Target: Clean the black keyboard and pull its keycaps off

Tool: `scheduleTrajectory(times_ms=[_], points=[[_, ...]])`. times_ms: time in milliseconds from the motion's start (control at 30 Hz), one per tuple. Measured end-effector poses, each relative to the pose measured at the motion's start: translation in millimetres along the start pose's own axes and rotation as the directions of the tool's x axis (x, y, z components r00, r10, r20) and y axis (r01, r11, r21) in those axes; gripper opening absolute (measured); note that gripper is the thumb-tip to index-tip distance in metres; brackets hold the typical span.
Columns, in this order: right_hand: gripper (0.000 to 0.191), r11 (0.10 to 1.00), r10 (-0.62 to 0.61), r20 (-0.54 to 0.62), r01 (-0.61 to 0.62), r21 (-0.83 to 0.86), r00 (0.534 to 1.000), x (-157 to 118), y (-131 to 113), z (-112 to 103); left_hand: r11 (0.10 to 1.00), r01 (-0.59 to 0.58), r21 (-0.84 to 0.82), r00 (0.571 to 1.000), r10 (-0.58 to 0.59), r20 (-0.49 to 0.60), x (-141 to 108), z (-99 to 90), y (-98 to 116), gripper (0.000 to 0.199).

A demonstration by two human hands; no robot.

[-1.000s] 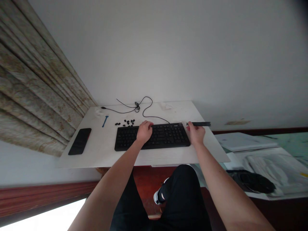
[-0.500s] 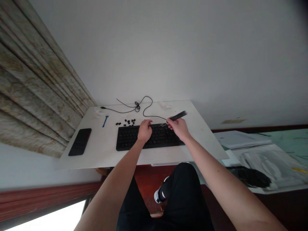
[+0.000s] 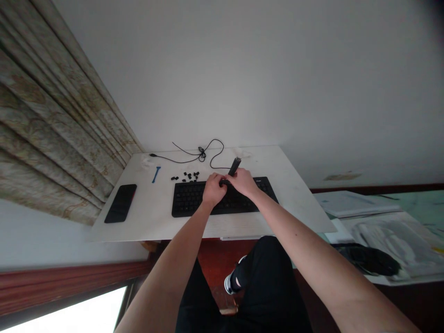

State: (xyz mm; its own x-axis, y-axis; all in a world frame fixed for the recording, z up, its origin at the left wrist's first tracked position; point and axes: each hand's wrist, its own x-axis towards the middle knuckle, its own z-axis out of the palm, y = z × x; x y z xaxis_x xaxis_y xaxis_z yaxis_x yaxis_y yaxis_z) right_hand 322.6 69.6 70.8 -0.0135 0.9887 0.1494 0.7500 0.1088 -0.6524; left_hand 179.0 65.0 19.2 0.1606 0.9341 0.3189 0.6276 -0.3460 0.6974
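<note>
A black keyboard (image 3: 189,199) lies near the front of the white table. Over its upper middle, my right hand (image 3: 242,181) is closed on a dark brush-like tool (image 3: 235,166), whose bristled end points up. My left hand (image 3: 214,188) is at the same spot, touching or nearly touching the right fingertips. Its fingers are pinched together, and what they hold is too small to make out. Several loose black keycaps (image 3: 189,176) are scattered behind the keyboard's left part. The wire end of the tool, seen earlier, is hidden by the hands.
A black phone (image 3: 120,203) lies on the table's (image 3: 149,231) left side, near a small blue tool (image 3: 156,174). A black cable (image 3: 180,162) runs behind the keyboard. Below right, a black bag-like item (image 3: 371,260) rests on a lower surface with papers and plastic.
My right hand has moved left to meet my left hand, and the brush tool now stands more upright. The whole view has shifted slightly.
</note>
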Motion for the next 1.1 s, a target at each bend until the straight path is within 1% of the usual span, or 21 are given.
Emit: scheduleTrajectory(times_ms=[100, 233, 333, 400, 500, 600, 667, 767, 933, 1100], points=[[0.018, 0.998, -0.012, -0.008, 0.011, -0.057, 1.0, 1.3, -0.5, 5.2, 1.0, 0.009, 0.01, 1.0, -0.009, 0.002, 0.4, 0.7, -0.1, 0.022], [0.011, 0.997, -0.043, -0.034, 0.041, -0.071, 0.998, 3.8, -2.4, 10.8, 0.999, 0.028, 0.044, 0.999, -0.029, 0.023, 1.1, 0.9, 0.2, 0.019], [0.01, 0.998, -0.044, 0.009, 0.044, -0.052, 0.999, 6.8, -2.9, 11.4, 0.997, 0.044, 0.066, 0.999, -0.046, 0.029, 0.7, 0.5, 1.4, 0.02], [0.01, 0.998, -0.059, 0.069, 0.059, 0.004, 0.996, 8.4, -0.2, 9.5, 0.995, 0.056, 0.083, 0.998, -0.058, 0.026, 0.0, 0.4, 2.7, 0.018], [0.005, 0.983, -0.095, 0.143, 0.07, 0.168, 0.985, 8.1, 9.3, 5.8, 0.991, 0.06, 0.121, 0.997, -0.065, 0.035, -1.1, 0.9, 4.7, 0.02], [0.009, 0.95, -0.135, 0.176, 0.076, 0.304, 0.975, 3.9, 20.0, 4.8, 0.986, 0.056, 0.154, 0.996, -0.065, 0.053, -1.2, 2.3, 5.0, 0.025], [0.01, 0.932, -0.168, 0.162, 0.103, 0.347, 0.972, -0.6, 24.3, 6.0, 0.983, 0.051, 0.176, 0.996, -0.063, 0.062, -0.7, 3.5, 4.1, 0.024], [0.011, 0.907, -0.203, 0.099, 0.149, 0.394, 0.974, -9.3, 25.8, 8.5, 0.979, 0.037, 0.201, 0.996, -0.051, 0.067, 0.2, 4.9, 2.0, 0.023], [0.015, 0.91, -0.171, 0.023, 0.149, 0.388, 0.985, -25.0, 24.4, 12.5, 0.977, -0.037, 0.212, 0.996, 0.018, 0.09, 0.1, 6.0, -1.1, 0.012], [0.019, 0.885, -0.162, -0.035, 0.161, 0.436, 0.986, -37.0, 24.9, 18.7, 0.981, -0.045, 0.187, 0.996, 0.03, 0.085, -0.8, 5.5, -2.8, 0.013]])
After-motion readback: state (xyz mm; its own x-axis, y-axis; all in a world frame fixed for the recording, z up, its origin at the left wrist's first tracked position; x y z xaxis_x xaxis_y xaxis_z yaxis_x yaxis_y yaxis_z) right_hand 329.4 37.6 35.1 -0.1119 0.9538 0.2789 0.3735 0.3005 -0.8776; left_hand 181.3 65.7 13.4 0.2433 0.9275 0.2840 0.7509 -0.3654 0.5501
